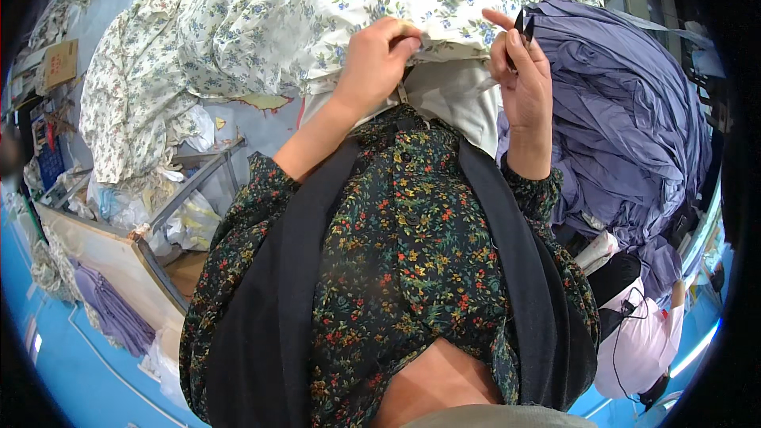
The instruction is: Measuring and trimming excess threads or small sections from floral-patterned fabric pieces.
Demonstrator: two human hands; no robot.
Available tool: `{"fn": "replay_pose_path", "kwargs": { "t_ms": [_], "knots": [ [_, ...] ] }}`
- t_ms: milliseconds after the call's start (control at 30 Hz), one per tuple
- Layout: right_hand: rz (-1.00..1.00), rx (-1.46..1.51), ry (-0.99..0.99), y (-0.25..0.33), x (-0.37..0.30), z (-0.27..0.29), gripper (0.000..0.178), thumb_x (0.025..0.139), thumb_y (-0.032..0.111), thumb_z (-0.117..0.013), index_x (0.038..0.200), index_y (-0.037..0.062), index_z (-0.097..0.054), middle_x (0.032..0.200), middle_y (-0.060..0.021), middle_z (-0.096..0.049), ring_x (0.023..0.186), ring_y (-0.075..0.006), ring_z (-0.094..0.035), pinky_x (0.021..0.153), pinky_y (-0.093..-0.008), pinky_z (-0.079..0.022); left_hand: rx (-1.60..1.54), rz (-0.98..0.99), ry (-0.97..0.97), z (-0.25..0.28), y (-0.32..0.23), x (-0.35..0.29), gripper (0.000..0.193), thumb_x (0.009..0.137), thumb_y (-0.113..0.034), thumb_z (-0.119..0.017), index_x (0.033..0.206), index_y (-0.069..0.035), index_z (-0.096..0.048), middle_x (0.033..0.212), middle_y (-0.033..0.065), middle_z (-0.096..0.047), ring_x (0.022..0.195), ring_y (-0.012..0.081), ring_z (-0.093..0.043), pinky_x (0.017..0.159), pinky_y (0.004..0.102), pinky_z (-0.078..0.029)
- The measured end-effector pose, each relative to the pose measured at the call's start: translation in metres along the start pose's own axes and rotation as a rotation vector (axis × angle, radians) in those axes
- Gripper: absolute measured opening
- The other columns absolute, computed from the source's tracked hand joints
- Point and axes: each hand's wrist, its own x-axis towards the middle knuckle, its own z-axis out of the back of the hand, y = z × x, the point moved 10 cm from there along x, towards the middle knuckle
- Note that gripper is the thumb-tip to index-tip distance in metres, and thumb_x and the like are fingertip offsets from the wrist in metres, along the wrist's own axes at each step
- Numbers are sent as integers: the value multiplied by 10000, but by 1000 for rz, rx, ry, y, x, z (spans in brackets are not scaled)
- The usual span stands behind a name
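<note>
My left hand (374, 59) pinches the near edge of a white fabric with small blue flowers (317, 16) that lies heaped on the table in front of me. A plain white lining (448, 99) hangs below that edge. My right hand (523, 83) is raised just to the right of the floral fabric, its fingers closed around a small dark tool (519, 24), likely thread snips, with the forefinger pointing left.
A big heap of purple-grey cloth (626, 119) fills the right side. More floral cloth (127, 103) drapes over the left. A metal-framed rack (190, 182) and folded purple cloth (111, 309) sit low left above a blue floor (47, 349). A person in pink (642, 333) sits at lower right.
</note>
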Motion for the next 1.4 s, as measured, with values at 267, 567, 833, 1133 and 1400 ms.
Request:
{"fn": "replay_pose_path", "kwargs": {
  "t_ms": [267,567,833,1133,1400],
  "knots": [
    [368,-947,-161,-3,-28,-24,198,944,250,-636,953,53,-647,692,-40,-584,571,-134,-537,531,-283,-414,-188,356,171,-9,33,-2,214,909,-156,-660,1002,37,-667,794,-18,-615,703,56,-474,626,237,-402],
    [821,-1410,-153,2,-38,-68,192,861,270,-697,940,108,-630,778,-47,-642,582,-239,-594,523,-339,-452,-524,524,197,-21,52,-8,175,931,-147,-644,995,15,-658,852,-29,-627,751,34,-515,665,216,-416],
    [890,-1455,-210,5,-40,-71,173,861,261,-697,929,117,-632,755,-21,-624,568,-221,-576,510,-329,-436,-543,543,186,-20,47,-10,165,923,-142,-657,983,12,-664,835,-44,-619,724,22,-498,643,196,-398],
    [838,-1266,-193,6,-37,-54,155,858,231,-705,894,92,-646,739,-49,-635,560,-239,-577,504,-320,-429,-553,543,183,-22,48,-9,169,923,-138,-657,999,12,-671,833,-39,-628,714,27,-507,646,203,-406],
    [366,-791,-151,-16,-22,-24,227,932,257,-655,856,43,-641,610,-3,-530,525,-90,-465,494,-257,-351,-533,478,194,-22,40,-9,136,927,-123,-648,990,-4,-667,920,-20,-638,799,38,-533,695,215,-430]
  ]
}}
